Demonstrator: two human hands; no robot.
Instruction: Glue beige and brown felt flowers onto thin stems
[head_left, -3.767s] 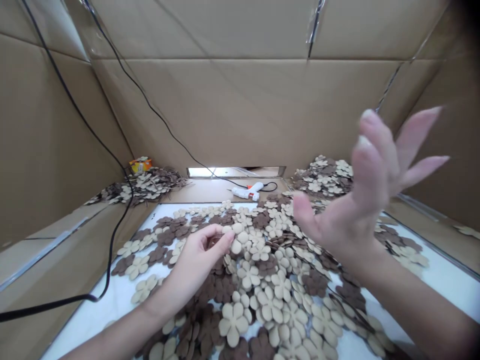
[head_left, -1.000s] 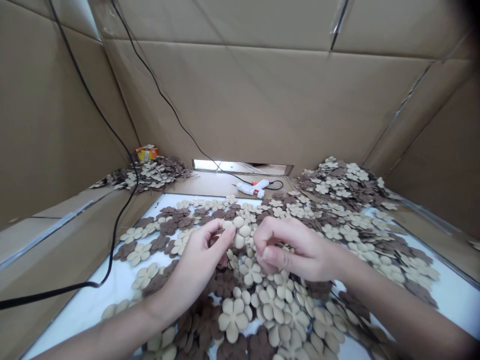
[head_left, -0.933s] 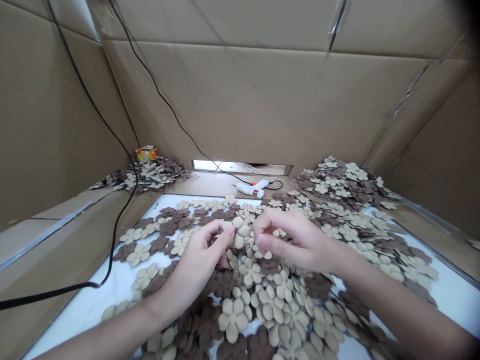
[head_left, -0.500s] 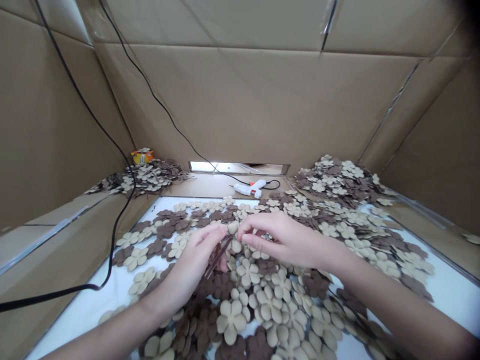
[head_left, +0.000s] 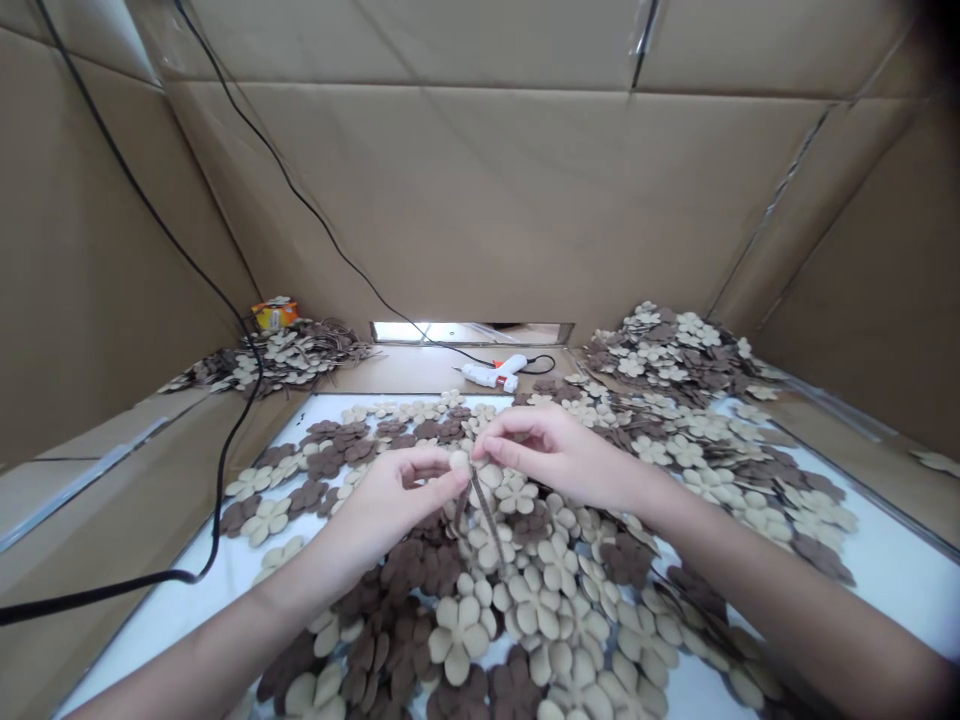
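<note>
My left hand [head_left: 409, 495] is closed, thumb and fingers pinching a beige flower cutout [head_left: 459, 460] at the middle of the table. Close beside it my right hand [head_left: 559, 455] is closed too, its fingertips pressed together at the top of a thin brown cord [head_left: 489, 520]. The cord hangs in two strands below the fingertips, over the loose flowers. Where the cord meets the flower is mostly covered by my fingers. Under and around both hands lie many beige flowers [head_left: 459, 638] and dark brown flowers [head_left: 409, 655], all four- or five-petalled.
A white glue gun [head_left: 491, 374] lies beyond my hands, its black cable [head_left: 315, 215] running up left. Flower piles stand at the back right [head_left: 675, 355] and back left [head_left: 292, 355], the latter beside an orange container [head_left: 274, 314]. Cardboard walls [head_left: 480, 210] enclose the table.
The brown cord pointed down and left from my left hand; now its strands hang down and to the right. My left hand has turned, and my right fingertips have moved onto the cord's top.
</note>
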